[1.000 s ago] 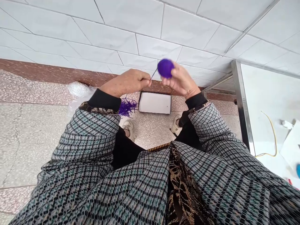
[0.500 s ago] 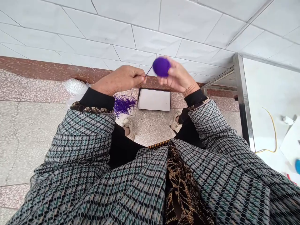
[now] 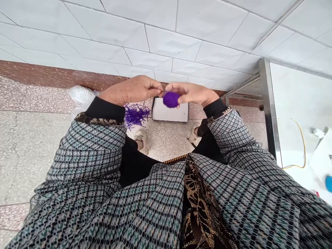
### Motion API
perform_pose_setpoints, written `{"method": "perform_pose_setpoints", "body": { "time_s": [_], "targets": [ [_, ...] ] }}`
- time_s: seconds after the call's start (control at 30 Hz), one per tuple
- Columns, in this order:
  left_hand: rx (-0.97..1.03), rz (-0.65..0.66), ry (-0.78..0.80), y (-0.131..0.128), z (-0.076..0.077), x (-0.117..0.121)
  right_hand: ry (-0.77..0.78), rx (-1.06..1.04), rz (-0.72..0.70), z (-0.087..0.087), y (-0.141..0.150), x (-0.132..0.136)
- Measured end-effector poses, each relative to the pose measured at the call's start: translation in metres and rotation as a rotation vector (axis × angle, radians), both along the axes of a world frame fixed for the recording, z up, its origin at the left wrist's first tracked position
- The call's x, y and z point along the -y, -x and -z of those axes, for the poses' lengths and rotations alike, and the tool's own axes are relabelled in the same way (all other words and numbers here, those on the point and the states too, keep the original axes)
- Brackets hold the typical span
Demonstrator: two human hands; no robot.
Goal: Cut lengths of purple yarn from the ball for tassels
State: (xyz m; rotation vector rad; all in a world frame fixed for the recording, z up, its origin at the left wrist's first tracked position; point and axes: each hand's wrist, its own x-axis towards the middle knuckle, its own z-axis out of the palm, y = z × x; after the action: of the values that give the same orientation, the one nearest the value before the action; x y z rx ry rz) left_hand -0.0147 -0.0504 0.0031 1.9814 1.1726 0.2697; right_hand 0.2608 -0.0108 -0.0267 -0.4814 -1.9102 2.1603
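Note:
A round ball of purple yarn (image 3: 171, 99) sits under the fingers of my right hand (image 3: 192, 94), which grips it from above. My left hand (image 3: 132, 90) pinches a thin dark strand (image 3: 164, 92) running to the ball, though the fingers hide most of it. The two hands nearly meet over a white-lined open box (image 3: 169, 113) on the floor. To the left of that box, below my left hand, lies a tangled heap of purple strands (image 3: 136, 116).
A white plastic bag (image 3: 81, 95) lies against the brown skirting by the tiled wall. My light shoes (image 3: 142, 141) rest on the speckled floor. At right stands a steel-framed white table (image 3: 269, 110) carrying a yellow wire (image 3: 301, 148) and white paper (image 3: 321, 157).
The yarn ball has moved down and left, and my right hand now covers it from above. My hands have come closer together.

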Motion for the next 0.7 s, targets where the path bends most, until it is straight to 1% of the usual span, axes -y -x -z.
{"method": "perform_pose_setpoints", "body": {
  "time_s": [0.03,0.07,0.1,0.13,0.17,0.2,0.23,0.27,0.3,0.37,0.43,0.47,0.53,0.6,0.7],
  "targets": [
    [0.007,0.001,-0.003,-0.001,0.001,0.0,0.048,-0.096,0.099,0.0,-0.001,-0.002],
    [0.014,0.01,-0.002,-0.004,0.003,0.0,0.078,-0.177,0.234,-0.001,-0.001,-0.003],
    [0.017,0.027,0.003,-0.009,0.004,0.0,0.088,-0.226,0.385,-0.003,0.0,-0.004],
    [0.014,0.054,0.011,-0.015,0.005,0.002,0.083,-0.227,0.537,-0.006,0.002,-0.005],
    [0.008,0.086,0.019,-0.021,0.006,0.003,0.067,-0.186,0.669,-0.009,0.004,-0.005],
    [-0.001,0.121,0.025,-0.028,0.007,0.005,0.052,-0.116,0.765,-0.011,0.007,-0.005],
    [-0.009,0.156,0.029,-0.034,0.007,0.007,0.049,-0.041,0.821,-0.012,0.01,-0.004],
    [-0.014,0.185,0.028,-0.039,0.006,0.009,0.041,0.03,0.843,-0.012,0.012,-0.003],
    [-0.016,0.208,0.025,-0.042,0.005,0.011,0.009,0.093,0.841,-0.011,0.013,-0.002],
    [-0.015,0.21,0.004,-0.042,0.002,0.013,-0.135,0.233,0.765,-0.006,0.012,0.0],
    [-0.013,0.146,-0.032,-0.037,-0.002,0.013,-0.295,0.407,0.606,-0.001,0.008,0.002],
    [-0.011,0.104,-0.048,-0.033,-0.004,0.012,-0.333,0.475,0.5,0.002,0.006,0.003],
    [-0.005,0.03,-0.066,-0.025,-0.006,0.01,-0.304,0.508,0.302,0.005,0.003,0.004],
    [0.008,-0.004,-0.064,-0.02,-0.006,0.007,-0.224,0.418,0.162,0.006,0.002,0.004],
    [0.016,-0.055,-0.067,-0.017,-0.001,0.003,-0.069,0.226,0.074,0.005,0.001,0.004]
  ]
}}
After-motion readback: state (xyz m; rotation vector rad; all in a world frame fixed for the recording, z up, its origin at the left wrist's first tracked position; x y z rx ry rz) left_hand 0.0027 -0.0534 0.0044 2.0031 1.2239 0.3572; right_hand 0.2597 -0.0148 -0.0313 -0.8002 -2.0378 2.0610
